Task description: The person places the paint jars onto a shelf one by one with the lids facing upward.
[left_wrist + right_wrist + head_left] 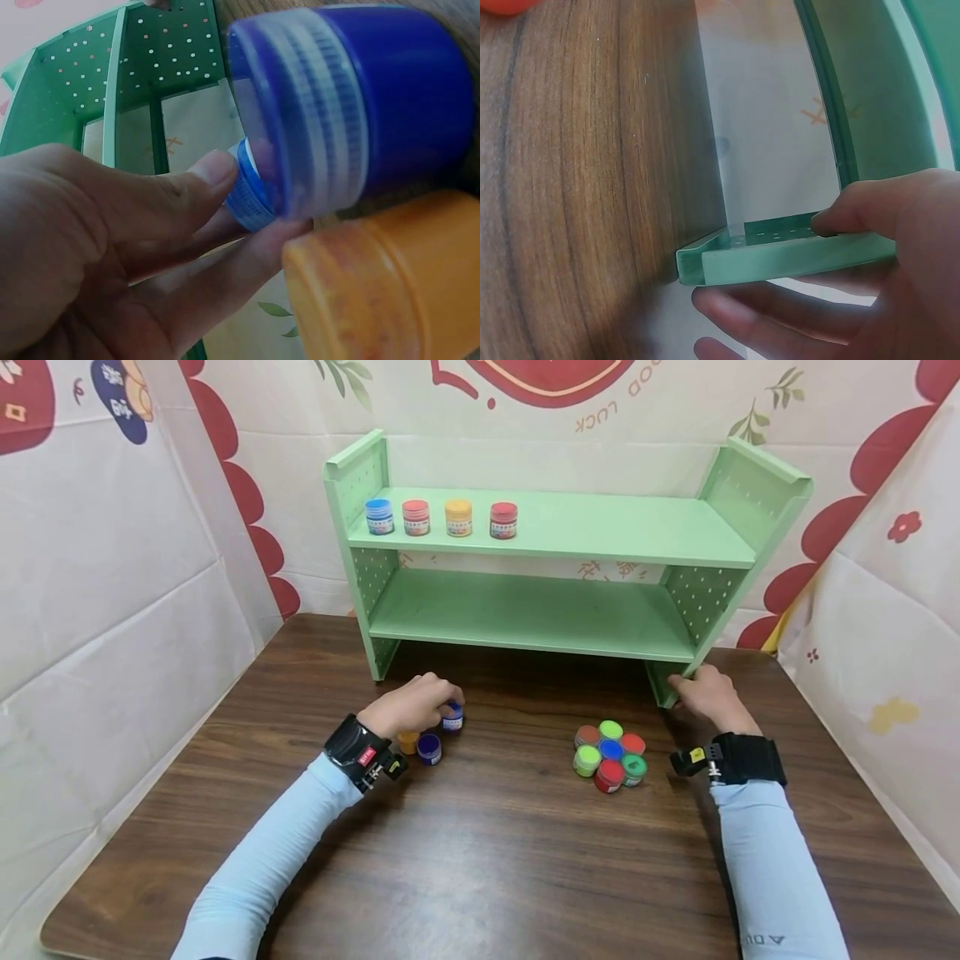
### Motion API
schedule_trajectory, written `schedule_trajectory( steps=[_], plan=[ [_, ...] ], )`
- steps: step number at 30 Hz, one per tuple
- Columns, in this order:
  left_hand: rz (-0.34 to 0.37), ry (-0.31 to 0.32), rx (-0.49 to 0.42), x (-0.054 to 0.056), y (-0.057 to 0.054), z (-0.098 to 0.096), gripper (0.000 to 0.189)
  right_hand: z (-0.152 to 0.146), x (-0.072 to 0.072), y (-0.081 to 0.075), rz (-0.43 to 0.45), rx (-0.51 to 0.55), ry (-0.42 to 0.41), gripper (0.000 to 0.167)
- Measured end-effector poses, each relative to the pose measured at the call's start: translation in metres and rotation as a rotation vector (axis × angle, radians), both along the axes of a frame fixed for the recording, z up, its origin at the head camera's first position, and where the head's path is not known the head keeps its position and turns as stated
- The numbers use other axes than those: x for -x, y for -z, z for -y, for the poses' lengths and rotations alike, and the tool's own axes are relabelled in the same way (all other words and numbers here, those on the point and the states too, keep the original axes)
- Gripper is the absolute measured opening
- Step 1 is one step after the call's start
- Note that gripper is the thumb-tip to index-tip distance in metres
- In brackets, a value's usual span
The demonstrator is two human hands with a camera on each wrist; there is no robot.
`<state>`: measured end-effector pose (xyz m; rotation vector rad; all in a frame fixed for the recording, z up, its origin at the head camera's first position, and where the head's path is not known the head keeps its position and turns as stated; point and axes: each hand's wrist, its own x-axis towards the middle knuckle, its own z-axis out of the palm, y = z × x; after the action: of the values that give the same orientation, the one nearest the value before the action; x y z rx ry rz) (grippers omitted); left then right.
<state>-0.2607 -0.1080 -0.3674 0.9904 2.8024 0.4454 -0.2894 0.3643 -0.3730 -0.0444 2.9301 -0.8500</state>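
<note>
In the head view my left hand (pixel 414 703) pinches a small blue paint jar (pixel 452 720) between thumb and fingers, close over the table. Right beside it stand a dark blue jar (pixel 429 749) and an orange jar (pixel 408 742), the latter partly hidden by the wrist. The left wrist view shows the thumb against the blue jar's lid (pixel 250 193), with the dark blue jar (pixel 409 105) large in front. My right hand (pixel 711 695) grips the right front leg of the green two-tier shelf (pixel 540 610); its thumb lies over the leg's edge (pixel 795 261), other fingers underneath.
Blue (pixel 379 517), pink (pixel 416 517), yellow (pixel 458 518) and red (pixel 503 521) jars line the upper tier's left part. A cluster of several colored jars (pixel 611 750) stands on the brown table (pixel 480 877), right of centre. Printed cloth (pixel 135 568) hangs around the table.
</note>
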Motion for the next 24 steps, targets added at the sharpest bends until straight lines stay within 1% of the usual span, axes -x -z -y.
schedule_trajectory(
  steps=[3,6,10,14,16,18,20,24],
  plan=[
    [-0.019,-0.003,-0.02,-0.001,-0.001,0.001,0.028,0.0,0.0,0.001,-0.004,-0.005,0.001,0.049],
    [-0.05,-0.007,-0.075,-0.003,-0.005,0.002,0.029,0.001,0.001,0.003,-0.025,-0.024,0.0,0.049],
    [-0.108,0.012,-0.165,-0.009,-0.015,0.0,0.029,0.001,0.002,0.005,-0.034,-0.03,-0.005,0.049],
    [-0.198,0.063,-0.212,-0.013,-0.031,-0.005,0.029,0.0,0.002,0.005,-0.034,-0.028,-0.006,0.05],
    [-0.241,0.096,-0.229,-0.013,-0.043,-0.01,0.029,-0.001,0.002,0.004,-0.039,-0.031,-0.001,0.05],
    [-0.28,0.13,-0.235,-0.012,-0.059,-0.015,0.029,-0.001,0.001,0.004,-0.038,-0.027,0.004,0.05],
    [-0.311,0.162,-0.239,-0.012,-0.077,-0.02,0.03,-0.001,0.001,0.003,-0.028,-0.013,0.007,0.05],
    [-0.402,0.23,-0.216,-0.01,-0.117,-0.032,0.031,-0.002,-0.001,0.002,-0.012,0.01,0.012,0.049]
  ],
)
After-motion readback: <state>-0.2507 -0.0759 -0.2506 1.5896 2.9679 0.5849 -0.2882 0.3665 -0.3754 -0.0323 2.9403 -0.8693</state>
